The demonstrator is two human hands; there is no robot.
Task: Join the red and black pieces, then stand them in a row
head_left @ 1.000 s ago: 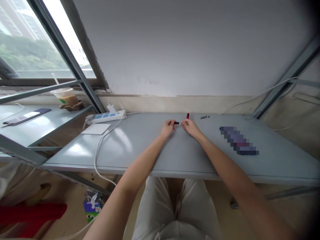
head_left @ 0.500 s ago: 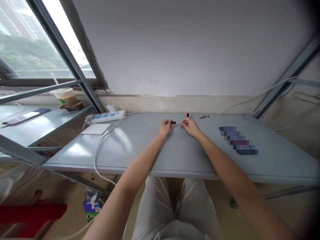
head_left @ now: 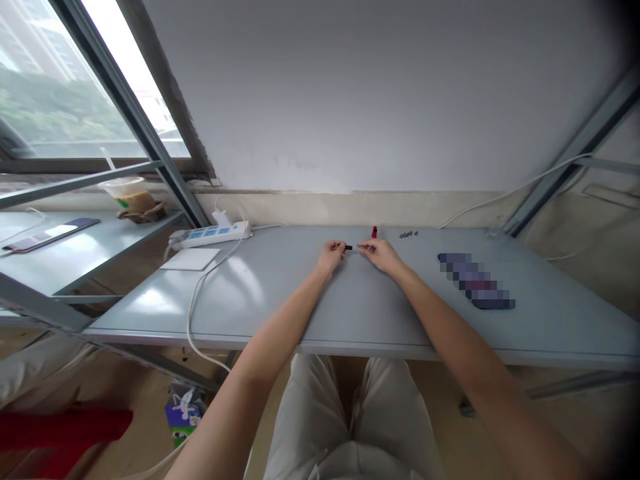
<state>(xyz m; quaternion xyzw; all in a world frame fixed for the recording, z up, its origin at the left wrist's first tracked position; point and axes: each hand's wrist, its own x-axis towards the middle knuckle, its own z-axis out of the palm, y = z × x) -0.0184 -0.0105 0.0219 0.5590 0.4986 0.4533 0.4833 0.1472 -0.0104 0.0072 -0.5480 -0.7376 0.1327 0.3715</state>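
Note:
Over the back middle of the desk, my left hand [head_left: 331,258] is closed in a pinch around a small black stick-like piece [head_left: 349,247], whose end pokes out to the right. Facing it across a narrow gap, my right hand [head_left: 379,255] has its fingertips pressed together. A tiny thin pale piece seems to sit between them, too small to name. Just behind the right hand stands a small red object with a dark part [head_left: 375,231], partly hidden by that hand. Several small dark pieces [head_left: 409,235] lie in a row to its right.
A blurred-out dark flat object [head_left: 476,281] lies on the right of the grey desk [head_left: 280,293]. To the left are a white power strip [head_left: 215,233], a white flat square [head_left: 191,259] and a loose white cable [head_left: 193,303]. A drink cup [head_left: 136,197] stands on the side shelf.
The two hands remain close together at nearly the same spot. My right fingers have shifted very slightly left, and the black piece has turned a little in my left fingers.

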